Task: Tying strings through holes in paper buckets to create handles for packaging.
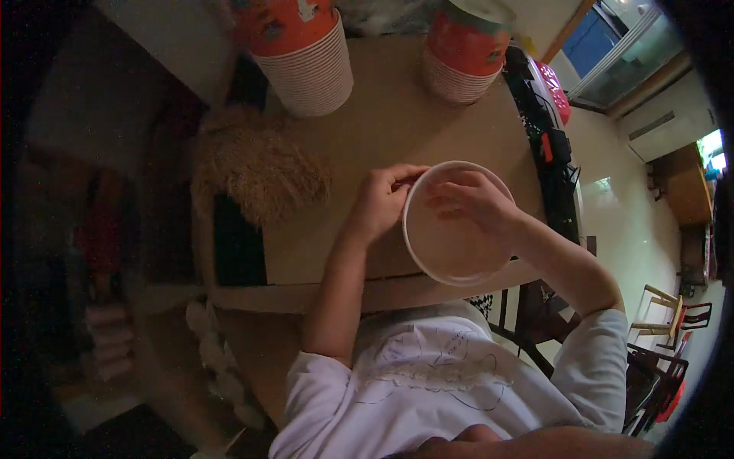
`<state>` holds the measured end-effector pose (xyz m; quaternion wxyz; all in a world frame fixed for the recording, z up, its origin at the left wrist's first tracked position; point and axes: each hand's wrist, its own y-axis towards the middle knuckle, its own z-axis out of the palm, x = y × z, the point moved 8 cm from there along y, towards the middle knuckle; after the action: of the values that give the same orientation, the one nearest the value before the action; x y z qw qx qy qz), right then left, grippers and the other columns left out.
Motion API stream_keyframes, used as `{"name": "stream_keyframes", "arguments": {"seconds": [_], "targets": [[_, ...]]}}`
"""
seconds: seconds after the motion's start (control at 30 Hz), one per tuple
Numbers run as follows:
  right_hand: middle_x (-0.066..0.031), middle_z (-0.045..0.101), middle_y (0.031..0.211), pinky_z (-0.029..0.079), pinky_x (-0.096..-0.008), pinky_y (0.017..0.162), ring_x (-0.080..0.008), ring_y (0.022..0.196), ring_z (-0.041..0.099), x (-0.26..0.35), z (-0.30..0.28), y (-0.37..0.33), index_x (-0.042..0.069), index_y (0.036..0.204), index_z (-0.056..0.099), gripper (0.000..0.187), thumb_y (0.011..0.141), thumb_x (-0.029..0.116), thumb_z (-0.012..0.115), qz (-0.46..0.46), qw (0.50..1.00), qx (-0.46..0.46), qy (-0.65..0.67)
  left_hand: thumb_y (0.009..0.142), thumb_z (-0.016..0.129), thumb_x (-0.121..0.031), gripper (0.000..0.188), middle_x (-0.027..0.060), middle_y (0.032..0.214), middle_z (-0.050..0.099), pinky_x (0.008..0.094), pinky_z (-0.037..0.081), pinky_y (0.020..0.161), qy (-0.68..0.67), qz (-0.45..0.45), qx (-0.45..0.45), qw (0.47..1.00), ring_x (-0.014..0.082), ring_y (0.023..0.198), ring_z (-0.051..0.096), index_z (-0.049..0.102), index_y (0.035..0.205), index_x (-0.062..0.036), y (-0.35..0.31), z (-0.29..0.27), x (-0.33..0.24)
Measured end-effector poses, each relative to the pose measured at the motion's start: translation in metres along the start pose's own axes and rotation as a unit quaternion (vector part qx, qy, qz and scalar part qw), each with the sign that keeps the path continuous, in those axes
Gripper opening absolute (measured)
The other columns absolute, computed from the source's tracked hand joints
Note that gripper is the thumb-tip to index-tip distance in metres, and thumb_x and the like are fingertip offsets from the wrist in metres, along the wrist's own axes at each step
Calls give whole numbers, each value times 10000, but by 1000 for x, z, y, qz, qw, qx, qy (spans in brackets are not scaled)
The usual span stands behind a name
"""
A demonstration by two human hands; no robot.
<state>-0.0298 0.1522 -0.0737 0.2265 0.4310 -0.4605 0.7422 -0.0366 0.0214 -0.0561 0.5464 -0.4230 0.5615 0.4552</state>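
A round white paper tub [459,245] is in front of me, tilted so that its mouth faces me, near the table's front edge. My left hand [384,200] is closed on its left side, thumb by the rim and the other fingers partly hidden behind the wall. Reaching over the right rim, my right hand [475,200] is inside the tub, its fingers loosely stretched toward the inner wall. I see nothing in that hand. To the left, a heap of brown shredded filler [264,164] lies on the cardboard-coloured tabletop [382,115].
A tall nested stack of red-and-white paper tubs [310,73] stands at the back left; a shorter stack [462,65] is at the back right. Clear plastic [390,15] lies between them. Cables and a black strip [554,145] line the right edge. Wooden chairs [657,317] stand farther right.
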Motion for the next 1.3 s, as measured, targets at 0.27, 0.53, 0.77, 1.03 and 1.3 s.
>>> {"name": "stream_keyframes", "arguments": {"seconds": [0.27,0.53,0.77,1.03,1.3], "targets": [[-65,575,1034,457,-315,803,-172,989,550,-3,4,3,42,1069,548,264,882,225,520,14,1000,9,-9,822,464,43,241,90,914,624,246,463,743,33,31,-1,999,136,828,589,606,1015,18,-4,2,-5],[-68,579,1010,464,-310,787,-167,941,565,-2,5,2,30,1041,556,233,883,194,507,22,1000,16,3,827,465,41,250,90,931,629,249,468,751,26,31,-5,999,135,840,592,603,1033,7,-5,2,-3],[-67,590,969,471,-289,746,-159,906,578,-3,4,3,30,1028,564,229,867,190,527,32,999,11,4,828,468,37,245,91,922,634,248,471,744,15,31,-6,999,129,832,592,606,1028,7,-5,2,-4],[-59,586,974,478,-289,733,-153,882,584,-1,6,-2,40,1036,554,222,867,183,534,49,999,-9,7,828,476,24,228,92,925,638,250,468,753,33,41,-13,999,136,833,596,616,1008,4,-4,-1,0],[-44,584,923,483,-271,707,-127,823,585,-3,7,-2,52,1013,559,203,877,201,537,50,998,-13,20,827,469,34,237,100,928,637,254,468,757,20,29,-15,999,148,843,601,613,1011,1,-5,0,1]]}}
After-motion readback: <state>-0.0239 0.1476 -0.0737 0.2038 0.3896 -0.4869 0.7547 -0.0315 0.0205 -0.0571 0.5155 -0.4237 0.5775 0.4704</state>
